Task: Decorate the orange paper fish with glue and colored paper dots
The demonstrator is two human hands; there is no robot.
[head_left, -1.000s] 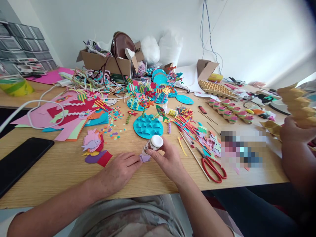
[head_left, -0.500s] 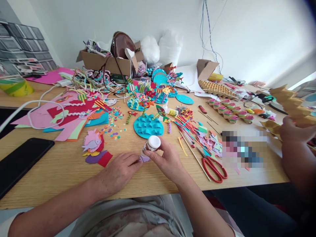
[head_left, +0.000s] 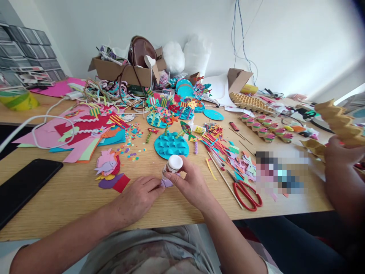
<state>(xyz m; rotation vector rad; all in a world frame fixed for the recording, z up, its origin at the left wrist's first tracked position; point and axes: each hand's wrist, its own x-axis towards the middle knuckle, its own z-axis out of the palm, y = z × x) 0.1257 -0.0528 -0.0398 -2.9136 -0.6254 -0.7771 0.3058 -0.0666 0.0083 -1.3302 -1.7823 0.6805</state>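
My right hand (head_left: 192, 182) is closed round a small bottle with a white cap (head_left: 174, 163), tilted over a small purple paper piece (head_left: 167, 183) on the table. The fingertips of my left hand (head_left: 142, 196) press on the left end of that purple piece; the fingers are together. Just beyond the bottle lies a blue round base with curled paper scales (head_left: 171, 146). To the left is a pile of cut paper fish (head_left: 107, 163) with a red piece (head_left: 121, 183) beside it.
Red-handled scissors (head_left: 248, 195) and a thin wooden stick (head_left: 226, 180) lie to the right. A black phone (head_left: 28, 186) is at the left. Another person's hand (head_left: 343, 152) holds a yellow carton piece (head_left: 340, 120) at the far right.
My right hand has moved slightly left with the bottle. My left hand has stayed in place. At the far right, the other person's hand and carton piece have shifted a little.
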